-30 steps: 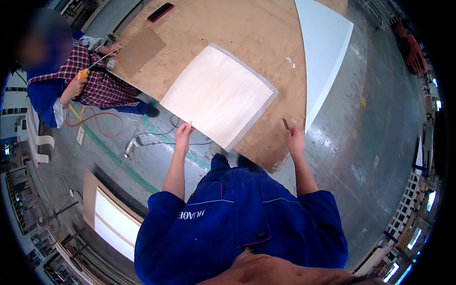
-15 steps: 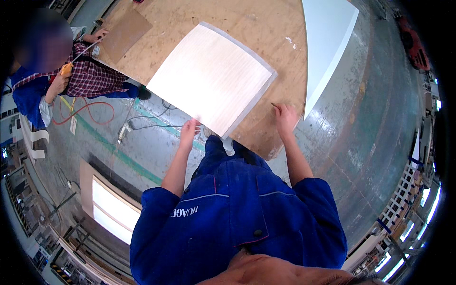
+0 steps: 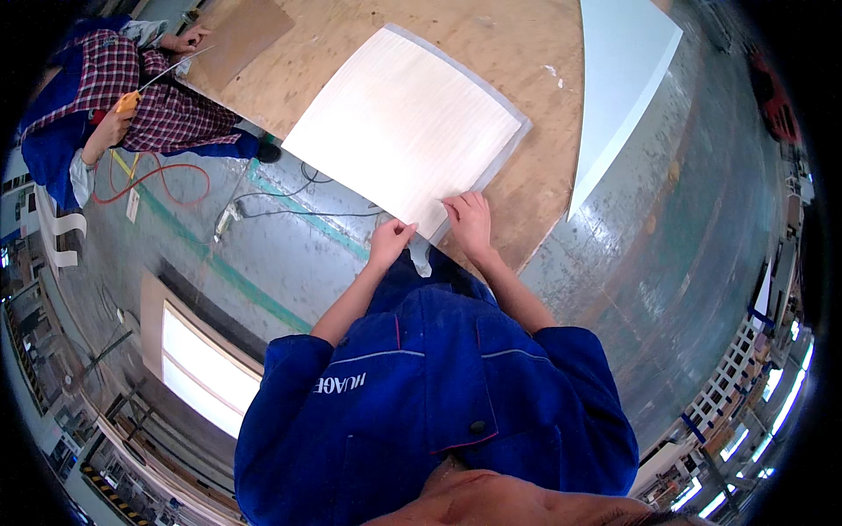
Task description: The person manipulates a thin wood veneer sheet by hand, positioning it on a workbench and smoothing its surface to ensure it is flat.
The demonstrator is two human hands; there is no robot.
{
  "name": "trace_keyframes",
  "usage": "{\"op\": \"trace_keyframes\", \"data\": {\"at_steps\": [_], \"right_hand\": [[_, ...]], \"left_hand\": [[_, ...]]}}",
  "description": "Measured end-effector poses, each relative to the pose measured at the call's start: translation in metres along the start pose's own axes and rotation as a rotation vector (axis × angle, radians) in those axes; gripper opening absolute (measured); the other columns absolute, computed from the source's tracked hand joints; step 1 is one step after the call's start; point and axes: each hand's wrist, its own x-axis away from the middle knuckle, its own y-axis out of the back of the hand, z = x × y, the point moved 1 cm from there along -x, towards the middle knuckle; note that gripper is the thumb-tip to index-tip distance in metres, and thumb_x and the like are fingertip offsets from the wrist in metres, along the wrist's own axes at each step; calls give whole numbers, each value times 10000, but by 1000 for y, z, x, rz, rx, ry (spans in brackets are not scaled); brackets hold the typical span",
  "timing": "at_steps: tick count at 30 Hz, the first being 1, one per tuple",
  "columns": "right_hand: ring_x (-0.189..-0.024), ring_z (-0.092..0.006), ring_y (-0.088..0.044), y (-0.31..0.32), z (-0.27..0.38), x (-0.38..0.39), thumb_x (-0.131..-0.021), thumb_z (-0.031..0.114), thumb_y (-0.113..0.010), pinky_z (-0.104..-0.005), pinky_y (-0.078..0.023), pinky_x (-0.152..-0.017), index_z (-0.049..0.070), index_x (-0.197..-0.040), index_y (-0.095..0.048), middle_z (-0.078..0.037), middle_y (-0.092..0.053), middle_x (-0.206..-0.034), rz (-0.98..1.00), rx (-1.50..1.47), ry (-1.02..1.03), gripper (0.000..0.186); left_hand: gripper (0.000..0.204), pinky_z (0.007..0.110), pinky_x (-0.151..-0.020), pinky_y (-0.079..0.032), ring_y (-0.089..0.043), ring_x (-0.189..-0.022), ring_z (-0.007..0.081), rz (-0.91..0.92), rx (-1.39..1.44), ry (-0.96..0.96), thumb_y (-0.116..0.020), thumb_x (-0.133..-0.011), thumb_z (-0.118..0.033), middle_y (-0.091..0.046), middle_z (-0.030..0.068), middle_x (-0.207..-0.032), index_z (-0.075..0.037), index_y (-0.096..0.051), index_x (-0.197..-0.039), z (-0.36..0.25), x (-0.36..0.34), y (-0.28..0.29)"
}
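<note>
A pale wood-grain sheet (image 3: 390, 118) with a grey backing along its right edge lies on the plywood table (image 3: 544, 114), jutting over the near edge. My left hand (image 3: 390, 241) pinches its near corner. My right hand (image 3: 469, 223) is on the sheet just right of that, fingers bent and together; what they hold is hidden. A strip of grey backing (image 3: 423, 261) hangs loose from the corner between and below my hands.
At upper left a co-worker in a checked apron (image 3: 105, 79) holds a yellow-handled tool (image 3: 130, 100). A brown board (image 3: 241, 44) and a white panel (image 3: 614, 96) lie on the table. Hoses (image 3: 175, 200) and cables cross the floor; a framed panel (image 3: 202, 368) is at lower left.
My right hand has moved left from beside the sheet onto its near corner; the blade it held is no longer visible. My left hand shifted right along the edge. Grey backing now hangs down.
</note>
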Motion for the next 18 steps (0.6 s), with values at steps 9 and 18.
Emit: {"op": "trace_keyframes", "data": {"at_steps": [9,18], "right_hand": [[-778,-206,-515,-10,16,-8,-712,149,-650,-327,-382,-668,136,-774,-634,-13,-544,-750,-4,105,61,65],[-790,-212,-512,-33,19,-9,-690,148,-657,-349,-373,-689,122,-737,-605,-22,-541,-731,-38,22,41,75]], "left_hand": [[430,223,-500,-464,-556,-566,99,-91,86,94,-633,-776,-431,-590,47,-650,-13,-568,-701,-7,-2,6],[407,242,-469,-449,-567,-530,115,-100,114,57,-637,-774,-393,-610,60,-645,12,-600,-751,-6,-3,3]]}}
